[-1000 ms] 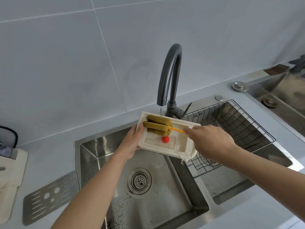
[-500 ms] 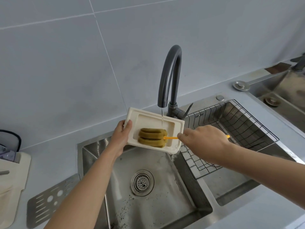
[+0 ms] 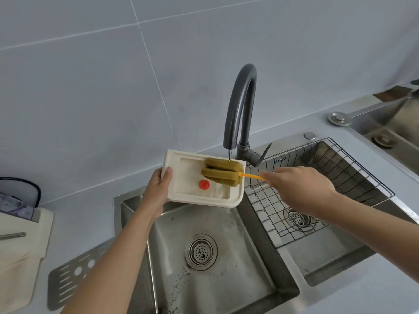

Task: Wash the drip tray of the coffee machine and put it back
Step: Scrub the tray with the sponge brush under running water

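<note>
My left hand [image 3: 158, 189] grips the left edge of the cream drip tray [image 3: 174, 175], holding it tilted over the left sink basin under the dark faucet [image 3: 240, 109]. A thin stream of water falls from the spout onto the tray. A red float [image 3: 204, 184] shows inside the tray. My right hand [image 3: 297, 189] holds the orange handle of a green sponge brush [image 3: 221, 171], whose sponge head rests in the tray's upper right part. Water runs off the tray's lower right corner.
The left basin [image 3: 238, 279] has a round drain and dark specks. A wire rack [image 3: 328, 189] sits in the right basin. The metal drip grate [image 3: 74, 275] lies on the counter left of the sink, beside the cream coffee machine [image 3: 20, 257].
The sponge head slid from the tray's middle to its upper right, uncovering the red float. The tray shifted slightly and tilted more toward me.
</note>
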Demonstrator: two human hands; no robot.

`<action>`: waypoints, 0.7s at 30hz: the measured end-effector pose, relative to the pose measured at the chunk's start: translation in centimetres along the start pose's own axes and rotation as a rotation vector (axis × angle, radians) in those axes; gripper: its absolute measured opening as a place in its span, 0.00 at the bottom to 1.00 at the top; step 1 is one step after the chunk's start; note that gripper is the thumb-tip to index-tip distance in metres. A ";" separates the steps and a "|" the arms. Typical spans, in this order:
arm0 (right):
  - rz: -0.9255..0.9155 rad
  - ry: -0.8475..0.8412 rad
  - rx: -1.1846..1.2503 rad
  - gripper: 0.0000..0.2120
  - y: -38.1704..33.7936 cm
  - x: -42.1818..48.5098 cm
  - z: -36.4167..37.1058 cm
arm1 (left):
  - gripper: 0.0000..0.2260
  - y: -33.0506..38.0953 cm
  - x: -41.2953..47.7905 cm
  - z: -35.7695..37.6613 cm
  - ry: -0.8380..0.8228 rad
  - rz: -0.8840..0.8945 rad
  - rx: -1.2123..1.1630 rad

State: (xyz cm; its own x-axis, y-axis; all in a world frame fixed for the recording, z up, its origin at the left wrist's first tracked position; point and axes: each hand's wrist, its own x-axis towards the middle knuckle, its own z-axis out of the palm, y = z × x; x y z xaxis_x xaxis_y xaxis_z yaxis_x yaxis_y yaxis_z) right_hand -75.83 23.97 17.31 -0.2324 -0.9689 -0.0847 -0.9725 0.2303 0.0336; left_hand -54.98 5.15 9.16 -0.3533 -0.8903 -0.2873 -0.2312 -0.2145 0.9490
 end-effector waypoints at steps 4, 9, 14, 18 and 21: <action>-0.032 -0.020 -0.136 0.22 -0.9 -0.3 0.8 | 0.18 0.1 -0.1 0.1 0.035 0.019 -0.027; -0.079 -0.103 -0.216 0.16 -1.9 -1.2 1.4 | 0.18 0.0 -0.3 0.5 0.093 0.068 0.010; -0.135 -0.178 -0.269 0.17 -2.4 -1.8 1.1 | 0.15 -0.6 -0.3 0.5 0.096 0.078 0.072; -0.112 -0.195 -0.296 0.17 -1.4 -2.3 0.6 | 0.16 -0.6 -0.6 0.3 0.095 0.079 0.071; -0.091 -0.166 -0.279 0.18 -0.6 -3.1 0.1 | 0.17 -0.1 -1.0 0.5 0.090 0.101 0.049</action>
State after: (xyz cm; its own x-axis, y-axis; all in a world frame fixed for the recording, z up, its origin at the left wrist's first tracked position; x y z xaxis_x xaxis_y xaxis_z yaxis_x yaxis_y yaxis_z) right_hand -74.52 26.84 17.47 -0.1664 -0.9510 -0.2604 -0.9536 0.0880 0.2880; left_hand -55.01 6.28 9.28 -0.2952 -0.9392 -0.1755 -0.2433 -0.1037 0.9644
